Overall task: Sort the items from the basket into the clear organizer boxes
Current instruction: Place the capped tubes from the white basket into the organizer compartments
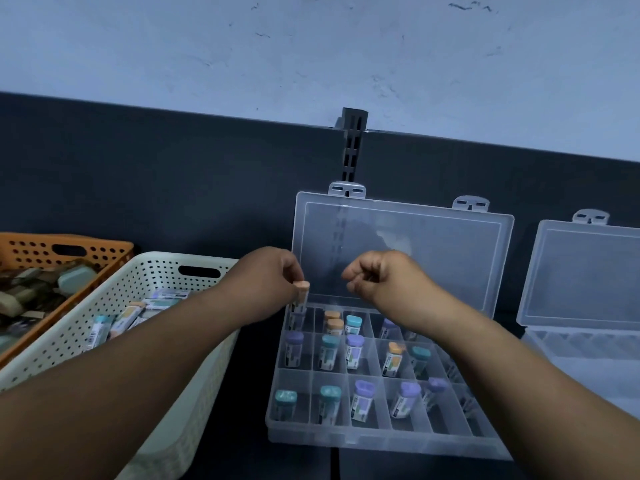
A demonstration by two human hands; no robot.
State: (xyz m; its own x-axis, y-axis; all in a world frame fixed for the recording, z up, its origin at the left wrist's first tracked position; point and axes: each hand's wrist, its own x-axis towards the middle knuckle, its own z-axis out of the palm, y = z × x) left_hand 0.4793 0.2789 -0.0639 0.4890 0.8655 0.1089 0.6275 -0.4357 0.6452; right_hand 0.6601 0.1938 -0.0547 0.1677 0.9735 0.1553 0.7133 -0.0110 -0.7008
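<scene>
My left hand (273, 282) pinches an orange-capped tube (300, 296) upright over the far-left compartment of the clear organizer box (381, 441). Its lid (401, 254) stands open against the dark back panel. Many compartments hold tubes with orange, teal and purple caps. My right hand (377, 277) hovers above the box's far row with its fingers curled; I see nothing in it. The white perforated basket (145, 275) at the left holds several more tubes (128, 317), partly hidden by my left forearm.
An orange perforated basket (45, 251) with mixed items sits at the far left. A second clear organizer box (585, 344) with its lid up stands at the right edge. A slotted dark post (353, 147) rises behind the boxes.
</scene>
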